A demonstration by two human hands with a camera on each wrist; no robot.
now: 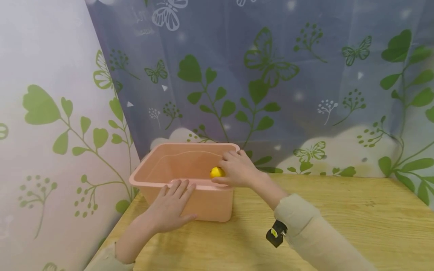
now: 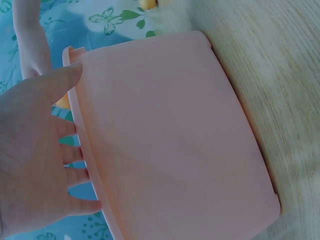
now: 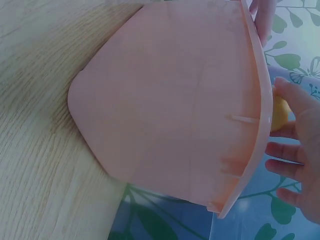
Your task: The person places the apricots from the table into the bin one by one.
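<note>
A pink plastic bin [image 1: 203, 205] with a thick rim sits on the table, turned open side up. My left hand [image 1: 171, 210] lies at its near side, its straight fingers reaching the rim and the thumb spread along the outer wall. Over the bin's right end, my right hand [image 1: 239, 169] holds a small, round yellow ball-like thing [image 1: 217, 172] between thumb and fingers. In the right wrist view the yellow piece [image 3: 280, 112] shows just beyond the rim, partly covered by the thumb and fingers.
The bin stands on a wood-grain table [image 1: 339, 218], close to a patterned cloth backdrop [image 1: 217, 75] with leaves and butterflies. Another yellow-orange thing [image 2: 147, 4] shows at the top edge of the left wrist view. A black device [image 1: 276, 233] is worn at my right sleeve.
</note>
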